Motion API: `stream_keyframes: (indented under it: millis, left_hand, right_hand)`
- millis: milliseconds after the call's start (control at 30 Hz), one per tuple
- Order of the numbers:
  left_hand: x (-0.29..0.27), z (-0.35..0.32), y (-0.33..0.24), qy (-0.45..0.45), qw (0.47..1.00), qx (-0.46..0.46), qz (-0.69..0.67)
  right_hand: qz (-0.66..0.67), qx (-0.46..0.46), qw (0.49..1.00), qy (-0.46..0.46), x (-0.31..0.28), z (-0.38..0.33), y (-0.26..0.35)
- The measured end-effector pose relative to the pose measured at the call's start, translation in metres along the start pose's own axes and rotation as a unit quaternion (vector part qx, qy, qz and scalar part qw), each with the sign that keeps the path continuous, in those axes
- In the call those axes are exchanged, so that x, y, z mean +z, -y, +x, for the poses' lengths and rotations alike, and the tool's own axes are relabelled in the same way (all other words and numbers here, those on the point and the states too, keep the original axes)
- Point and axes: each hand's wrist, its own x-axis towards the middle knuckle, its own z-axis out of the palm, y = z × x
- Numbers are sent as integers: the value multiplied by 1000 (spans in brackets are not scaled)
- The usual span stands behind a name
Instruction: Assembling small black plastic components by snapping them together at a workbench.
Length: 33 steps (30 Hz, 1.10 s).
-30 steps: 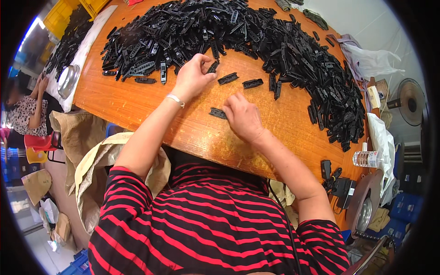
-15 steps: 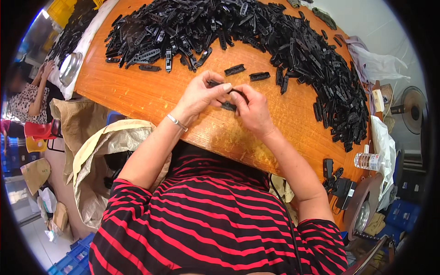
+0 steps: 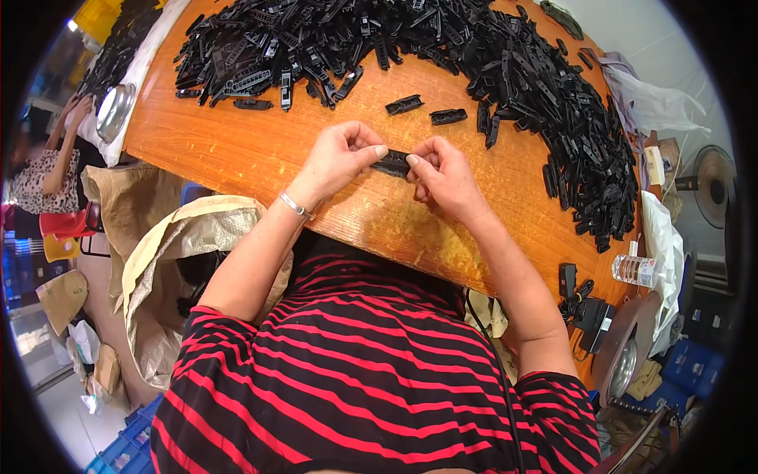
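Black plastic clip (image 3: 392, 163), held just above the near edge of the orange wooden table (image 3: 237, 150), spans the gap between both hands. The left hand (image 3: 339, 158) pinches one end between thumb and curled fingers; the right hand (image 3: 442, 174) pinches the other. A sound grip keeps the fingertips at the ends, the middle unobstructed. A heap of black parts (image 3: 489, 63) lies beyond, two loose pieces (image 3: 426, 110) nearer.
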Motion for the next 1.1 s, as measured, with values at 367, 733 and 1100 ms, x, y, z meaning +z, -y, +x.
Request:
stream_keyframes:
  millis: [367,733,1100]
  left_hand:
    - [-2,-6,16,-23,998,-1,55]
    - [0,0,20,-23,997,-22,71]
    - [-2,-7,13,-22,984,-32,174]
  right_hand:
    - [-60,-3,998,14,8,6,-9]
    - [-129,7,991,13,5,9,-4]
    - [-114,97,986,78,1,19,14]
